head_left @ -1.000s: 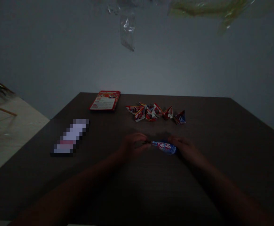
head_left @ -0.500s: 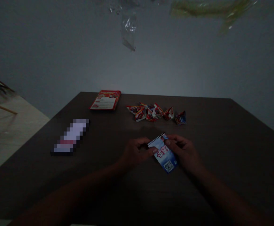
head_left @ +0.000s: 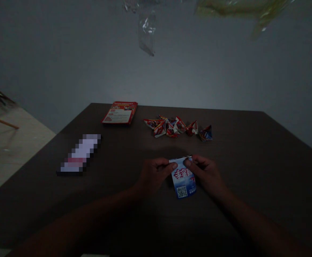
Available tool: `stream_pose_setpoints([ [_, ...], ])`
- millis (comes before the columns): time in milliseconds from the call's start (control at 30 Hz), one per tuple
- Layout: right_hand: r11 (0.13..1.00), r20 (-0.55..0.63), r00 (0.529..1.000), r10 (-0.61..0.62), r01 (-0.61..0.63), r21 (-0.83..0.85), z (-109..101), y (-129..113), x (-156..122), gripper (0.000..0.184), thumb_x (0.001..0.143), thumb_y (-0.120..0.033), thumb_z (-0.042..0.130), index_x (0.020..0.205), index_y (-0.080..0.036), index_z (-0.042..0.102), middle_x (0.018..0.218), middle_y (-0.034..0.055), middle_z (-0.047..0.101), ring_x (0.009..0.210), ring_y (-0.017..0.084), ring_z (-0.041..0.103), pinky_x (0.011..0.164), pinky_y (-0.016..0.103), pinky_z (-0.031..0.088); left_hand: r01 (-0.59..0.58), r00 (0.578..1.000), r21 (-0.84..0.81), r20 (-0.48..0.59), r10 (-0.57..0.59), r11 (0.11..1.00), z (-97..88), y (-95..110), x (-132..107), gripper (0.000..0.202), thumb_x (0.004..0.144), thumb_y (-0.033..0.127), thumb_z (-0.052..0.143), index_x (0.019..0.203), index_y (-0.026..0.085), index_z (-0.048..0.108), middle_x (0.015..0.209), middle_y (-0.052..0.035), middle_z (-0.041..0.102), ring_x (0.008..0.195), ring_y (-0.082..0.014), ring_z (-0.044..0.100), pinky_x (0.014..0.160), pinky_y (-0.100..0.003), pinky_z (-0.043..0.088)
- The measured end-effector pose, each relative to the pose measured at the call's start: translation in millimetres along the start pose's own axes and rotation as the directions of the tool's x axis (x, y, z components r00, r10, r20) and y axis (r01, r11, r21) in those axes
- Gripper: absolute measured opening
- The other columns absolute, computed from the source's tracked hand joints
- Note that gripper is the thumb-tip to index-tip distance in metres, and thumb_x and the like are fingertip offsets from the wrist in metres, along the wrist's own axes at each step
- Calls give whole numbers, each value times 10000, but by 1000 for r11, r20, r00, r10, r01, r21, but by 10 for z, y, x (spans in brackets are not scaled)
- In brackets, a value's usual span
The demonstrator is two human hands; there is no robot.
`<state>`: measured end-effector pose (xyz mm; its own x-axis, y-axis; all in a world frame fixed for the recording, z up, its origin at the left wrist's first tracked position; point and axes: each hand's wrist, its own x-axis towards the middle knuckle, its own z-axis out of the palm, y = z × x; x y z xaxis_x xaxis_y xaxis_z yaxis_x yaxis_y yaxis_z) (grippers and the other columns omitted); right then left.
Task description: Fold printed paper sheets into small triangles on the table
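A small blue and white printed leaflet [head_left: 183,178] with red characters and a QR code stands upright above the dark table [head_left: 252,153], near the middle. My left hand [head_left: 153,174] pinches its top left corner. My right hand [head_left: 205,171] pinches its top right corner. Both thumbs press on the front of the paper. Beyond the hands lies a row of several folded paper pieces [head_left: 177,127] in red, white and blue.
A stack of red leaflets [head_left: 120,112] lies at the far left of the table. A pixelated flat object [head_left: 79,154] rests on the left side. A wall stands behind the table, with clear plastic [head_left: 146,32] hanging above. Light floor shows at left.
The leaflet was a narrow folded strip held sideways between both hands; it has been turned and opened into an upright sheet, and both hands shifted to its top corners.
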<state>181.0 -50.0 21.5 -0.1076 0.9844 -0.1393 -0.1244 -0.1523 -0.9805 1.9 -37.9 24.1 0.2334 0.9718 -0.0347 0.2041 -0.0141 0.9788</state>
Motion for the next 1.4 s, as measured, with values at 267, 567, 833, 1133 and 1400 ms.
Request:
stream_pose_setpoints([
  [267, 999, 11, 999, -32, 32, -14, -28, 35, -1, 241, 745, -391, 685, 702, -155, 661, 629, -8, 614, 556, 94, 519, 519, 199, 411, -23, 1000, -45, 17, 24, 999, -11, -34, 3, 269, 741, 369, 640, 635, 123, 664, 532, 30, 536, 506, -69, 439, 465, -175, 315],
  [567, 999, 15, 999, -48, 47, 8, -64, 59, 26, 254, 745, -393, 682, 667, -152, 661, 607, -7, 599, 547, 95, 503, 520, 203, 398, -28, 999, -93, 37, 32, 995, -14, -56, 3, 295, 757, 393, 628, 651, 120, 659, 557, 24, 547, 535, -78, 458, 488, -181, 330],
  [833, 991, 30, 994, -106, 108, -73, -92, 54, 20, 282, 771, -393, 651, 630, -148, 654, 597, 0, 589, 566, 115, 506, 533, 219, 394, -2, 1000, -117, 30, 5, 993, -8, -40, 29, 290, 721, 389, 648, 616, 118, 653, 512, 29, 504, 503, -74, 409, 472, -192, 293],
  [1133, 978, 75, 983, -168, 176, -116, -121, 65, 14, 310, 805, -358, 617, 573, -152, 606, 585, -10, 530, 582, 120, 502, 556, 233, 394, -6, 998, -205, 54, 17, 979, -13, -14, 33, 273, 715, 357, 656, 579, 121, 638, 510, 30, 509, 511, -71, 413, 496, -194, 308],
  [1400, 966, 25, 978, -206, 207, -157, -135, 49, -12, 229, 790, -370, 633, 686, -172, 682, 643, 9, 628, 607, 135, 554, 569, 230, 439, -50, 997, -152, 57, 59, 987, -26, -21, 21, 314, 729, 373, 650, 546, 121, 604, 490, 45, 445, 492, -61, 369, 468, -188, 275],
])
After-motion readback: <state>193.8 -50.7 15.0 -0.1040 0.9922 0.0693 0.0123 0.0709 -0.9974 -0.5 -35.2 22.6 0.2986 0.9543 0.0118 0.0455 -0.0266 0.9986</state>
